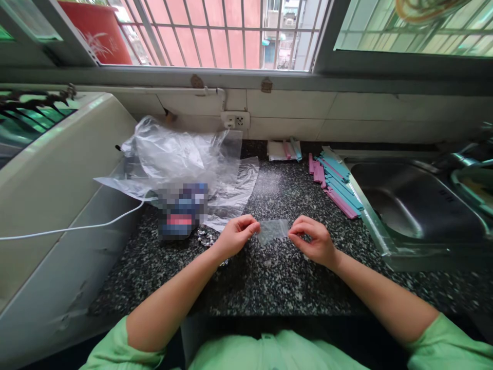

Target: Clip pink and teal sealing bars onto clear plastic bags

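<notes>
I saw the left hand (236, 237), nearly closed, pinch one end of a small clear bag (272, 230); the right hand (316, 242), likewise curled, pinched the other.

Counter (277, 293): small bag (272, 232) between your left hand (238, 236) and right hand (316, 241).
To your left: bag heap (169, 156) on the counter, blurred item (181, 218) before it, small pieces (205, 237) between that item and your left hand, cable (88, 226) leading off left from the heap; to your right: strip pile (341, 187) on the counter, beside the sink (416, 203), which lies farther right; beyond your hands: packet (276, 151) at the counter's back, wall (288, 110) behind it, socket (241, 121) on that wall, window (231, 36) above.
</notes>
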{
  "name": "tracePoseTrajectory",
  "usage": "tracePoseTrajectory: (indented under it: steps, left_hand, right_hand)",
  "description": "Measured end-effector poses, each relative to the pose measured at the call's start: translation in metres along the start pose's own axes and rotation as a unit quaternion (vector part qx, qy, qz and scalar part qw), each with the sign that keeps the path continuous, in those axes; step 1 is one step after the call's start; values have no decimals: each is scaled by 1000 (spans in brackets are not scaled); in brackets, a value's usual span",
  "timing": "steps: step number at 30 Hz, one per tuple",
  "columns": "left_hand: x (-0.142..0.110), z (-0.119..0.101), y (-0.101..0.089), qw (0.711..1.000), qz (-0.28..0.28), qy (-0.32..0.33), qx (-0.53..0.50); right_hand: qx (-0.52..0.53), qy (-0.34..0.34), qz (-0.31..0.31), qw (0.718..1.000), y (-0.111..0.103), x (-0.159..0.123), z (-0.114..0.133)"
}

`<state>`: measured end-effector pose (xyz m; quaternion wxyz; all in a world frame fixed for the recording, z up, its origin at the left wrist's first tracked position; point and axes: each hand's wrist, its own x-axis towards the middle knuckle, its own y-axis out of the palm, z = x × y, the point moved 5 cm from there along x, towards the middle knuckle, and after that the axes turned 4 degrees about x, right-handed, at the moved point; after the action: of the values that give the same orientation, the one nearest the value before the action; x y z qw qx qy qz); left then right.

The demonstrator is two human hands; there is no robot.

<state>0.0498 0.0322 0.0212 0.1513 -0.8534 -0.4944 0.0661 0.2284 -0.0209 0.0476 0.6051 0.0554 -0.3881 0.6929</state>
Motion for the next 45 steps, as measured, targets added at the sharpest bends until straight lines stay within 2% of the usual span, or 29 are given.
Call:
tracePoseTrajectory:
  steps: [3, 5, 7, 9, 11, 13, 16, 19, 24, 29, 34, 36, 40, 45]
  left_hand:
    - [0, 4, 0, 1000, -13, 5, 9]
    - [-2, 3, -3, 998, -56, 26, 32]
    - [-6, -4, -9, 984, -122, 93, 87]
    - [-13, -16, -9, 955, -167, 196, 149]
    - [-20, -26, -4, 922, -173, 288, 194]
    - [-25, -31, 4, 898, -158, 339, 231]
    - [-28, -34, 12, 876, -149, 357, 289]
    - [-28, -35, 13, 862, -153, 359, 324]
    - [-29, -36, 9, 850, -158, 367, 342]
    - [-27, -32, 4, 862, -167, 353, 324]
    - [-23, -26, 2, 892, -168, 324, 266]
    - [-22, -25, 1, 904, -164, 310, 244]
    - [-20, -25, 1, 929, -145, 274, 200]
    - [-14, -18, 1, 977, -95, 158, 103]
  right_hand:
    - [25, 41, -5, 999, 1, 1, -3]
    - [48, 89, -29, 994, -1, 1, -8]
    - [85, 160, -63, 981, -4, 0, -17]
    - [143, 234, -95, 957, -4, -3, -27]
    - [217, 293, -113, 924, -2, -7, -36]
    - [287, 336, -111, 890, 3, -9, -40]
    - [345, 376, -85, 856, 10, -11, -40]
    - [350, 388, -75, 850, 12, -12, -39]
    - [320, 381, -67, 865, 11, -13, -43]
    - [263, 331, -69, 903, 5, -12, -43]
    - [135, 184, -49, 973, -5, -5, -22]
    - [75, 126, -42, 988, -6, -3, -14]
    - [32, 62, -43, 997, -5, -2, -6]
    - [23, 64, -46, 997, -5, -3, -6]
